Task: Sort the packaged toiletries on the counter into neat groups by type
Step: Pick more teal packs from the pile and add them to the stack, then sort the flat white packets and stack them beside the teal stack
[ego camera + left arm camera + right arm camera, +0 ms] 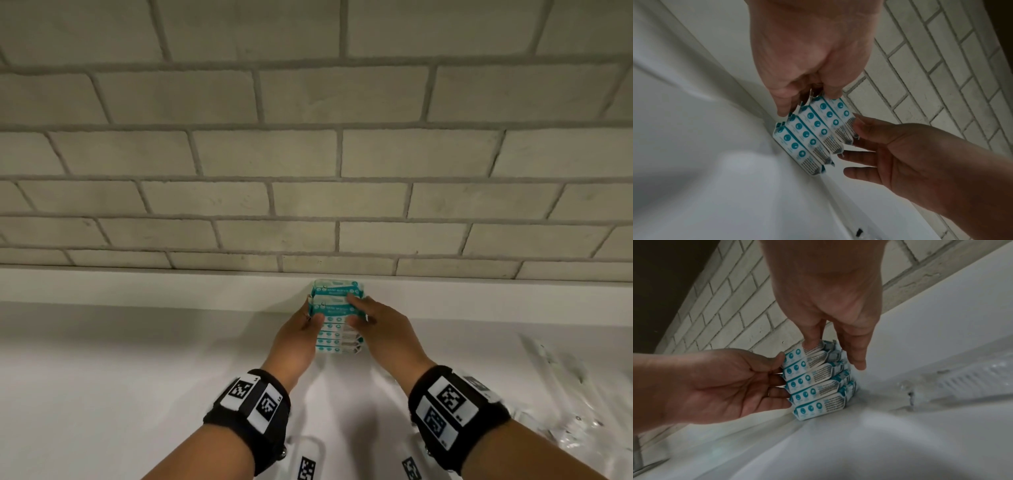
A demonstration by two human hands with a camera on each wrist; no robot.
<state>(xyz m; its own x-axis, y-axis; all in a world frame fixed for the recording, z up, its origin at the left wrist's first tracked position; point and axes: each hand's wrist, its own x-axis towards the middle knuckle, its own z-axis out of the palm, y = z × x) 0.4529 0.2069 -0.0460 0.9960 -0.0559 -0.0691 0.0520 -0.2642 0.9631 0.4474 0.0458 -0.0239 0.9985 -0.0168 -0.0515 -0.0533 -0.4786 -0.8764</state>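
A stack of several teal-and-white wipe packets [337, 330] stands on the white counter [137, 377], against the low white ledge under the brick wall. My left hand [313, 317] presses the stack's left ends with straight fingers, its thumb on the front face. My right hand [356, 310] does the same on the right, thumb on the front, a finger on the top packet. In the left wrist view the stack [812, 134] sits between my left hand [807, 104] and right hand [851, 146]. The right wrist view shows the stack [818, 379], my right hand [834, 353] and left hand [781, 379].
Clear plastic packages [565, 394] lie on the counter to the right; one close to the stack holds a ribbed white item [966, 382]. The white ledge [171, 284] and brick wall [308, 154] bound the back.
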